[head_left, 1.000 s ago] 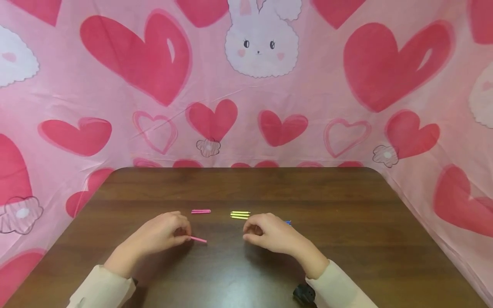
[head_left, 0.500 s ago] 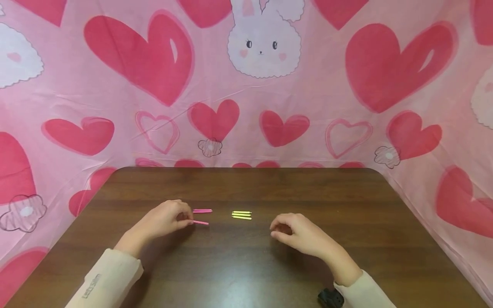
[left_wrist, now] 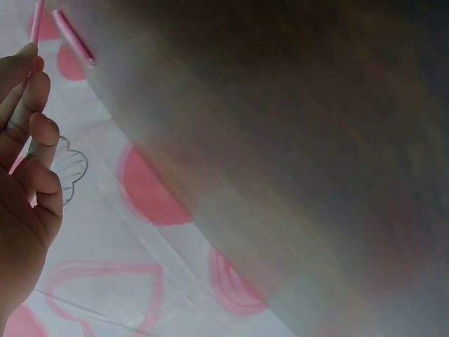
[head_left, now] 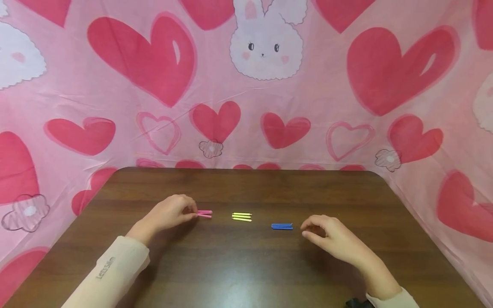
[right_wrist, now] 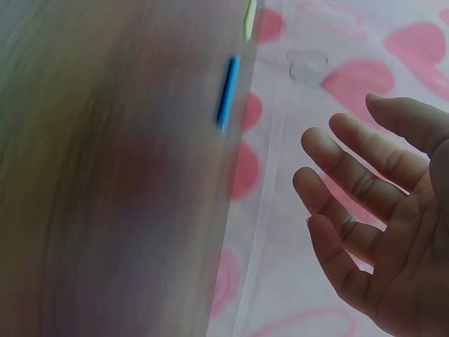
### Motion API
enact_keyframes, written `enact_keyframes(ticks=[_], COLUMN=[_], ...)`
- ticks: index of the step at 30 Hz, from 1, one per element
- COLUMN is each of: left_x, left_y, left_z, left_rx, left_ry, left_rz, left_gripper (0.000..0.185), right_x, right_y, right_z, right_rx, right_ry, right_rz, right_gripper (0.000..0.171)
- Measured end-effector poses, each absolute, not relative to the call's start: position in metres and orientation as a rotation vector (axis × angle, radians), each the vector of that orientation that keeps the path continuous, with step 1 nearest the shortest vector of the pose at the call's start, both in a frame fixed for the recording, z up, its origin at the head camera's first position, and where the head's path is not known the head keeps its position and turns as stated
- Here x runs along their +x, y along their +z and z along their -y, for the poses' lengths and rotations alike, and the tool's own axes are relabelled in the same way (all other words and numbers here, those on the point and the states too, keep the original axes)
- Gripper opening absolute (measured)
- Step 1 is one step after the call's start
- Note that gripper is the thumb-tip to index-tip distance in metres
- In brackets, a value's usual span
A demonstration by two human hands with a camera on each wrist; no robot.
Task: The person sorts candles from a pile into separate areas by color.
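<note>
My left hand (head_left: 167,215) pinches one end of a thin pink stick (head_left: 206,216) between thumb and fingertips. That stick lies at a slight angle right in front of other pink sticks (head_left: 206,211), partly behind the fingers. In the left wrist view the held pink stick (left_wrist: 36,27) points up from the fingertips, with another pink stick (left_wrist: 74,38) beside it. My right hand (head_left: 333,239) holds nothing, fingers loosely bent, just right of a row of blue sticks (head_left: 282,226). The right wrist view shows the right hand (right_wrist: 382,210) with its fingers spread apart.
Several yellow sticks (head_left: 242,217) lie side by side between the pink and blue groups. All rest on a dark brown wooden table (head_left: 246,265). A pink cloth (head_left: 246,94) with hearts and rabbits hangs behind the table.
My left hand has carried the pink stick away from me, up to the other pink sticks. My right hand has moved right, uncovering the blue sticks.
</note>
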State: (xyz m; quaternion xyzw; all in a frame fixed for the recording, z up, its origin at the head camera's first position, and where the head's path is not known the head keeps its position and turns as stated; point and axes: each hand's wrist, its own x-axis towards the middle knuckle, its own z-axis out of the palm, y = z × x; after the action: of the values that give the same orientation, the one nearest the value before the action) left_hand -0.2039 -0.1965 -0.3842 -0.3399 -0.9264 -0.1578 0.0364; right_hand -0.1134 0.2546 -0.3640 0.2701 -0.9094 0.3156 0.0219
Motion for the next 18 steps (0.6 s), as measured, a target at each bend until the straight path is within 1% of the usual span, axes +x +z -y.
enact_keyframes(ticks=[6, 12, 18], left_x=[-0.209, -0.212, -0.21], left_y=[-0.386, -0.391, -0.393], left_z=[0.197, 0.196, 0.194], left_rx=[-1.027, -0.987, -0.942], left_ry=[-0.501, -0.535, -0.525], left_rz=[2.898, 2.972, 3.007], left_gripper=[0.013, 0.01, 0.011], right_x=[-0.107, -0.101, -0.101], right_y=[-0.362, -0.365, -0.365], right_z=[-0.286, -0.316, -0.333], right_rx=[0.732, 0.595, 0.599], right_ry=[0.886, 0.827, 0.838], right_rz=[2.792, 2.792, 2.708], right_gripper=[0.006, 0.008, 0.015])
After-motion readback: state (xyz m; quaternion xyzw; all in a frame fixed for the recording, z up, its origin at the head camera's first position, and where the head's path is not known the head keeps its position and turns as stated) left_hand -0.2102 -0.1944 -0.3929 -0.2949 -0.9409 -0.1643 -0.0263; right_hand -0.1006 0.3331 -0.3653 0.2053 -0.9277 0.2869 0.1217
